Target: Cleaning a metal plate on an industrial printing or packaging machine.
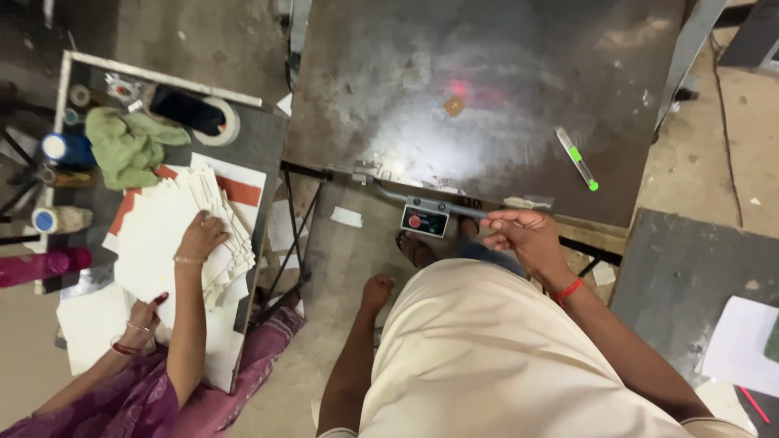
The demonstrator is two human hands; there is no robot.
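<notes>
our right hand (pixel 527 235) has its grip closed on the metal lever (pixel 454 208); left hand (pixel 376 290) hangs loosely curled, empty; the steel worktop (pixel 487 89) bears no sheet.

The person's left hand (pixel 377 290) hangs curled with its fingers turned away, so its grip cannot be told. The right hand (pixel 526 234) covers the end of the grey bar (pixel 434 205); whether the fingers close round it is unclear. The co-worker's second hand (pixel 148 311) slips partly under the white card stack (pixel 174 235). The bottom edge cuts off the white paper (pixel 742 345).
</notes>
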